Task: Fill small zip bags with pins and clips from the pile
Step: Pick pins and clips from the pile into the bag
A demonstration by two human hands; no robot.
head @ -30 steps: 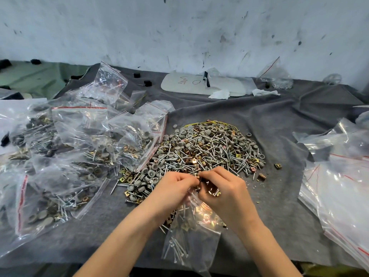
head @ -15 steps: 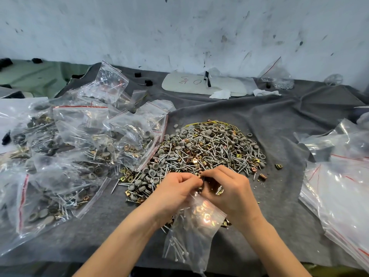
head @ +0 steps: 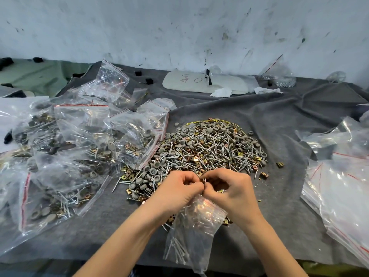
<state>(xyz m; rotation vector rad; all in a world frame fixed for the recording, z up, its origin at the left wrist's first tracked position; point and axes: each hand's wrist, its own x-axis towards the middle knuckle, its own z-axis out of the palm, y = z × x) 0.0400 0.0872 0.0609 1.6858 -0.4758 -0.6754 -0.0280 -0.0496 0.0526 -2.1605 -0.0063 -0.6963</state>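
Observation:
A pile of silver pins, grey caps and brass clips [head: 207,148] lies on the grey felt in the middle. At its near edge my left hand [head: 175,190] and my right hand [head: 229,190] meet, both pinching the top edge of a small clear zip bag [head: 191,232]. The bag hangs down toward me and holds several pins and clips. Brass clips show between my right fingers at the bag's mouth.
Filled zip bags [head: 75,152] are heaped at the left. A stack of flat empty bags [head: 339,182] lies at the right. A white oval panel [head: 203,82] and crumpled tissue sit by the stained wall. The grey felt cloth [head: 269,116] covers the table.
Both hands have shifted slightly up and closer together at the bag's mouth. The bag has lifted a little with them.

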